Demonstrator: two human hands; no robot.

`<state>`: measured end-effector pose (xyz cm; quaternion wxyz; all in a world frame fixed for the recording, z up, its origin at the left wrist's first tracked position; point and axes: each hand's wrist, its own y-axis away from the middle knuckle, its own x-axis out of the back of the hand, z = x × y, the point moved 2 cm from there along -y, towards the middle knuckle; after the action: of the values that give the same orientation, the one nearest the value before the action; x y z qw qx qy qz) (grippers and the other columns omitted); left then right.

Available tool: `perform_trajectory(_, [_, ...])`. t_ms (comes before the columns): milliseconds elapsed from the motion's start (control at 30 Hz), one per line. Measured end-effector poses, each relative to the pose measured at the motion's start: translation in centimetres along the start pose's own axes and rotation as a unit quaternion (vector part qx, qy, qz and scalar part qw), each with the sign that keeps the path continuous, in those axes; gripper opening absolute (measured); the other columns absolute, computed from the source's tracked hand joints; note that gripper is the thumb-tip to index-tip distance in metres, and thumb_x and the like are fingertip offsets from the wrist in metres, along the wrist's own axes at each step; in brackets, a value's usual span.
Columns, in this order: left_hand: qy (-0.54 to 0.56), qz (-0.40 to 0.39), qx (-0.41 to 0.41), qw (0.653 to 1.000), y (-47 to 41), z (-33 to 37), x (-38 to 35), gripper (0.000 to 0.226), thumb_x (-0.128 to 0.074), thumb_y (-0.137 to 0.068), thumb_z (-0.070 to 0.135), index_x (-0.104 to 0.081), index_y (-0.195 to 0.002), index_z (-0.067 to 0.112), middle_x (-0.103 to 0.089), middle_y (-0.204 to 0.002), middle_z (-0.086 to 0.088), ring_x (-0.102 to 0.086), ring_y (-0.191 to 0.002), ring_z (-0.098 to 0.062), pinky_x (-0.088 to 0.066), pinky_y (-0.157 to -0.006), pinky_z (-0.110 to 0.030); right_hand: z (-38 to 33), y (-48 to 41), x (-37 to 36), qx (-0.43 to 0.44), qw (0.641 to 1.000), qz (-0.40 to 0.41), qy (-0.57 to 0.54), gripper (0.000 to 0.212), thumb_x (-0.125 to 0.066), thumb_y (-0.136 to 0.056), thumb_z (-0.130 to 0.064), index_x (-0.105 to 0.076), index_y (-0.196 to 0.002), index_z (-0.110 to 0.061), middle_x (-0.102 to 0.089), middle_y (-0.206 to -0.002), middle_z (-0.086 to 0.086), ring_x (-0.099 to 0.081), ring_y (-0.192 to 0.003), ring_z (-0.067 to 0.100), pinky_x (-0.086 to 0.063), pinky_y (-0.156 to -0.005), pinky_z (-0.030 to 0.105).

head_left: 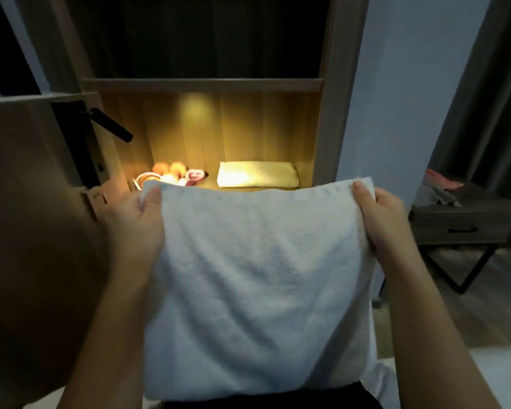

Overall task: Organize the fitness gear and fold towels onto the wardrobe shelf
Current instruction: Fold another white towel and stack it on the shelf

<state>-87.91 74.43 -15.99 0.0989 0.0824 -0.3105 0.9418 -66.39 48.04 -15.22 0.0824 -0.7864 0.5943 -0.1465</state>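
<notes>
A white towel (257, 284) hangs spread out in front of me, below the lit wardrobe shelf (248, 188). My left hand (136, 222) pinches its upper left corner and my right hand (384, 222) pinches its upper right corner, thumbs on the near side. On the shelf behind lies a folded towel (257, 174) at the right. A cluster of small orange, white and red fitness items (174, 174) sits at the shelf's left, partly hidden by the held towel.
An open door (27, 202) with a black lever handle (111, 125) stands close on the left. A dark side table (466, 222) with a drawer and some cloth on top stands at the right. A darker upper wardrobe compartment (201, 36) is above the shelf.
</notes>
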Motion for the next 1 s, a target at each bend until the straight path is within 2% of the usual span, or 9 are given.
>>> perform_trajectory(133, [-0.051,-0.045,0.065,0.996,-0.4,-3.7,-3.7,0.04,-0.046,-0.101,0.035,-0.064,-0.086,0.003,-0.061,-0.08,-0.01,-0.055,-0.075,-0.023,-0.037,-0.065,-0.034,4.6,-2.3,-1.9,-0.071,0.997,-0.018,0.039,0.035,-0.045,-0.1,-0.041,-0.063,-0.111,-0.013,-0.063,-0.099,0.001,-0.058,-0.089,0.015,-0.045,-0.069,0.029])
perform_trajectory(300, [-0.127,-0.117,0.16,0.972,-1.6,-9.3,-8.8,0.041,-0.041,-0.101,0.038,-0.061,-0.091,0.003,-0.059,-0.086,-0.01,-0.056,-0.084,-0.026,-0.037,-0.07,-0.035,10.3,-5.5,-4.7,-0.138,0.985,-0.04,0.094,0.036,-0.044,-0.101,-0.04,-0.064,-0.098,-0.011,-0.062,-0.086,0.0,-0.056,-0.075,0.012,-0.039,-0.057,0.026])
perform_trajectory(467, [-0.192,-0.202,0.267,0.923,-0.2,-16.4,-13.3,0.043,-0.037,-0.102,0.04,-0.06,-0.095,0.005,-0.058,-0.09,-0.011,-0.058,-0.087,-0.031,-0.044,-0.075,-0.037,18.4,-6.9,-8.1,-0.23,0.956,-0.078,0.164,0.042,-0.041,-0.102,-0.039,-0.059,-0.12,-0.005,-0.062,-0.115,0.014,-0.055,-0.094,0.023,-0.041,-0.08,0.032])
perform_trajectory(633, [-0.205,-0.245,0.378,0.869,2.7,-21.4,-15.2,0.051,-0.036,-0.102,0.043,-0.062,-0.111,0.001,-0.061,-0.107,-0.016,-0.057,-0.098,-0.033,-0.047,-0.087,-0.04,24.2,-5.8,-9.8,-0.315,0.911,-0.138,0.226,0.049,-0.033,-0.103,-0.043,-0.052,-0.132,-0.009,-0.058,-0.125,0.013,-0.051,-0.099,0.022,-0.042,-0.087,0.035])
perform_trajectory(733, [-0.185,-0.246,0.413,0.857,2.7,-22.3,-15.6,0.044,-0.04,-0.1,0.042,-0.063,-0.103,0.004,-0.063,-0.101,-0.014,-0.058,-0.093,-0.031,-0.049,-0.084,-0.04,25.3,-6.1,-10.3,-0.332,0.904,-0.144,0.227,0.05,-0.035,-0.102,-0.047,-0.054,-0.13,-0.011,-0.06,-0.123,0.012,-0.055,-0.1,0.022,-0.045,-0.09,0.038])
perform_trajectory(833, [-0.155,-0.264,0.486,0.819,2.6,-22.5,-15.4,0.03,-0.053,-0.095,0.037,-0.061,-0.105,0.01,-0.062,-0.092,-0.007,-0.059,-0.081,-0.024,-0.048,-0.068,-0.032,25.8,-6.3,-10.2,-0.368,0.896,-0.141,0.202,0.049,-0.041,-0.099,-0.05,-0.053,-0.13,-0.014,-0.061,-0.123,0.009,-0.059,-0.105,0.026,-0.048,-0.093,0.043])
perform_trajectory(867, [-0.122,-0.262,0.492,0.821,2.6,-22.6,-15.2,0.029,-0.057,-0.094,0.037,-0.061,-0.108,0.012,-0.063,-0.094,-0.006,-0.061,-0.084,-0.023,-0.05,-0.07,-0.033,25.8,-6.4,-10.0,-0.372,0.898,-0.136,0.192,0.048,-0.044,-0.099,-0.048,-0.053,-0.131,-0.014,-0.061,-0.122,0.009,-0.06,-0.105,0.027,-0.048,-0.093,0.043])
perform_trajectory(933, [-0.052,-0.245,0.452,0.856,2.3,-22.5,-14.7,0.03,-0.06,-0.093,0.038,-0.06,-0.115,0.017,-0.065,-0.102,-0.003,-0.063,-0.093,-0.022,-0.053,-0.082,-0.04,25.2,-6.8,-9.6,-0.337,0.921,-0.117,0.154,0.043,-0.048,-0.098,-0.045,-0.056,-0.128,-0.016,-0.064,-0.118,0.007,-0.062,-0.102,0.024,-0.051,-0.091,0.042])
perform_trajectory(1000, [-0.018,-0.223,0.392,0.892,1.9,-22.1,-14.3,0.029,-0.056,-0.096,0.036,-0.058,-0.119,0.019,-0.064,-0.105,0.0,-0.062,-0.096,-0.017,-0.052,-0.081,-0.038,24.4,-7.2,-9.2,-0.285,0.947,-0.102,0.107,0.036,-0.049,-0.097,-0.045,-0.059,-0.122,-0.021,-0.067,-0.111,0.002,-0.065,-0.098,0.021,-0.055,-0.087,0.044])
